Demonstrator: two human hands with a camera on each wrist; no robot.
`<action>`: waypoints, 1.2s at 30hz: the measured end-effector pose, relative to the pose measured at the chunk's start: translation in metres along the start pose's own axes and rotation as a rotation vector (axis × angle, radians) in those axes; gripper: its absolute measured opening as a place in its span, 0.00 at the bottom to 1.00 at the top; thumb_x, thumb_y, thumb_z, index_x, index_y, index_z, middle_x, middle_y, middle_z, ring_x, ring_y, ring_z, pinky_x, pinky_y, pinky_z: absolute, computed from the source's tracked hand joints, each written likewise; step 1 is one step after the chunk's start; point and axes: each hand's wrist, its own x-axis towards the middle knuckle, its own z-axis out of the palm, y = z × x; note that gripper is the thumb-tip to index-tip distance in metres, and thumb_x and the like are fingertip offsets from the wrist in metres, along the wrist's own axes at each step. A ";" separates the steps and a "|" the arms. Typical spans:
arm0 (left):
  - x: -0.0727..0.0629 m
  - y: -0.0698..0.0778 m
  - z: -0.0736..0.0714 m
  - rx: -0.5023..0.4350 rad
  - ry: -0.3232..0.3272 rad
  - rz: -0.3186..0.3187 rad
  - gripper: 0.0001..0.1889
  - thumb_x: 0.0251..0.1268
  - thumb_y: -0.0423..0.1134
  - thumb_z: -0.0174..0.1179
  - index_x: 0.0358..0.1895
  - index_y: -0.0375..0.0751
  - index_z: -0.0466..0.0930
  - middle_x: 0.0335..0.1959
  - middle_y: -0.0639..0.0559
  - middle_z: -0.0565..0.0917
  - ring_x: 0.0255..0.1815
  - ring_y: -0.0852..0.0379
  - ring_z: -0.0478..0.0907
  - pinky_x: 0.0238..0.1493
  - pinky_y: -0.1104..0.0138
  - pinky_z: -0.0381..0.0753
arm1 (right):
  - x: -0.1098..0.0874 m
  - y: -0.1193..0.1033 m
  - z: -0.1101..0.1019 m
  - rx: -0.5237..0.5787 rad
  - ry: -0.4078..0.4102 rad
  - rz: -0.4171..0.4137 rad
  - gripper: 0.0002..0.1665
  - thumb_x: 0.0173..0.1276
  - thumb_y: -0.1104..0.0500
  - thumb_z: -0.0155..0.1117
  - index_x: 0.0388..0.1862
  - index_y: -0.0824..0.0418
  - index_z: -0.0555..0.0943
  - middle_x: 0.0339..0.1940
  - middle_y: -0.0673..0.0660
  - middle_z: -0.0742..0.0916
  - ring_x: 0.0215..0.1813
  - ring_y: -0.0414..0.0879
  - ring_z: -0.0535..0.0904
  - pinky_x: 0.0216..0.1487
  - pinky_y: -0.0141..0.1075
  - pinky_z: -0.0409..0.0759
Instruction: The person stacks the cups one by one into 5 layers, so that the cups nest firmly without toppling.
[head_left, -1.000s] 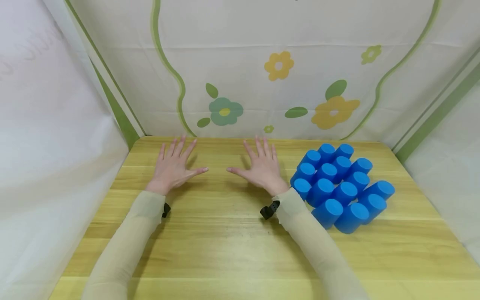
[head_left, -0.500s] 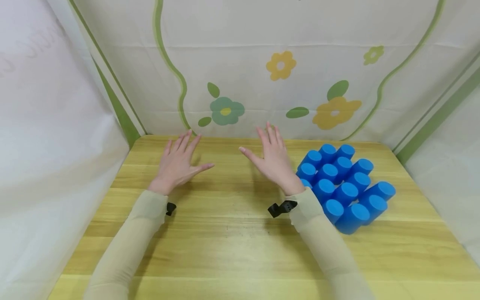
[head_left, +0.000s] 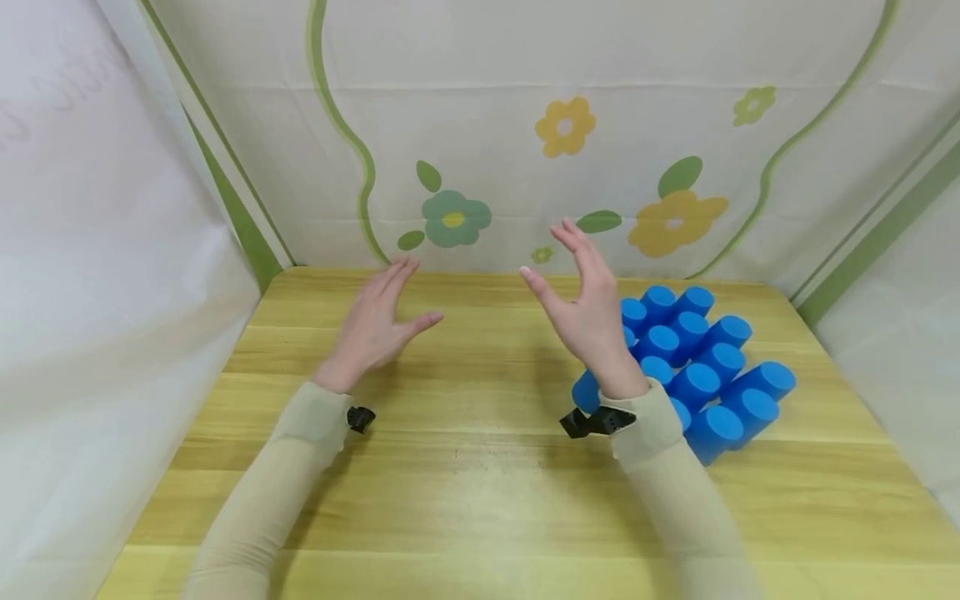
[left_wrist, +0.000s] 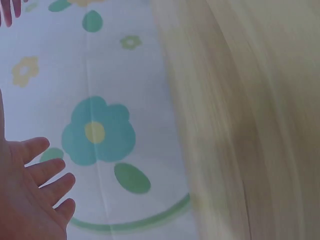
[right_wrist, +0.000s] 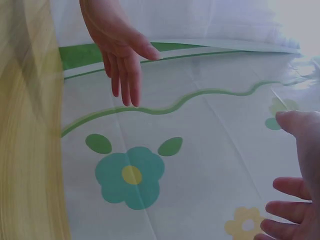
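Note:
My left hand [head_left: 372, 329] is held over the left half of the wooden table [head_left: 465, 517], fingers extended and thumb out to the side. In the left wrist view, the palm side of this hand [left_wrist: 25, 197] shows nothing in it. My right hand [head_left: 592, 321] is raised just left of several blue cylinders [head_left: 696, 382], with thumb and fingers spread apart and nothing between them. It hides part of the group's left side. The right wrist view shows the right fingers [right_wrist: 290, 210] at the edge, and the left hand [right_wrist: 120, 45] in the air opposite.
A white cloth [head_left: 465, 150] printed with flowers and green lines hangs behind the table's far edge. More white cloth [head_left: 112, 292] hangs at the left side. The cylinders stand upright, close together, on the table's right part. Black bands [head_left: 600, 422] sit on both wrists.
Both hands have turned from palms down toward palms facing each other. The right hand has lifted and shifted right toward the cylinders; the left has shifted slightly right. The cylinders have stayed put.

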 end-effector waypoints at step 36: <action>-0.001 0.111 0.074 -0.576 -0.087 0.080 0.42 0.57 0.58 0.75 0.74 0.51 0.70 0.71 0.58 0.73 0.69 0.57 0.69 0.69 0.53 0.69 | -0.078 0.056 -0.116 -0.137 -0.178 0.395 0.39 0.64 0.41 0.75 0.70 0.55 0.77 0.63 0.59 0.83 0.64 0.58 0.79 0.61 0.49 0.77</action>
